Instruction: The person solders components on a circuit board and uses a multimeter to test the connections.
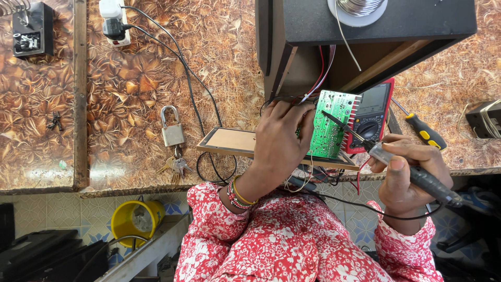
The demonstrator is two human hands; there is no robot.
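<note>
**Soldering iron meets circuit board at a crowded bench**

A person in a red-and-white floral top steadies a green circuit board [332,124] with the left hand [279,138], fingers wrapped round the board's near-left edge, while the right hand [404,169] is closed in a pen grip around a soldering iron [396,162]. The board stands tilted on its edge just in front of a black box [365,36], its long axis running from the box toward the person, soldered face turned to the right. Red, white and black wires run from the board's top edge up into the box. The iron lies at a slant, handle low at the right of the board, dark tip pointing up and left and resting on, or just above, the board's upper middle; contact cannot be told.

The work looks to call for a still left hand and a light, brief touch of the tip on one joint only, clear of the wires. A red meter [371,117] sits just behind the board, a yellow-handled screwdriver [425,133] beyond it to the right. A padlock with keys [173,141] lies well to the board's left, and a reel of solder wire [357,9] sits on the box.
</note>
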